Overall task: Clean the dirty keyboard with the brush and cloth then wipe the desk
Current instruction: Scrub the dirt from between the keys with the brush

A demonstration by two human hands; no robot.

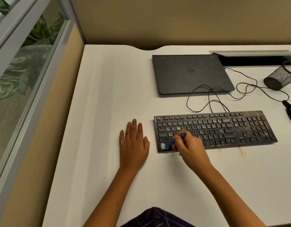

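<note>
The brushing step appears to be in hand. A small blue-handled brush (173,141) is pinched in the fingers of the right hand (189,149), its white bristles set on the near left corner of the black keyboard (215,130). The left hand (133,143) is laid flat on the white counter (108,95) just left of the keyboard, fingers spread and holding nothing.

The step would be done best with short strokes along the key rows, the crumbs being swept toward one edge. Brown grime is caked thickest on the matte plastic at the far right, around the number pad, and smears (230,150) are left on the smooth counter near the front edge. No cloth is seen.
</note>
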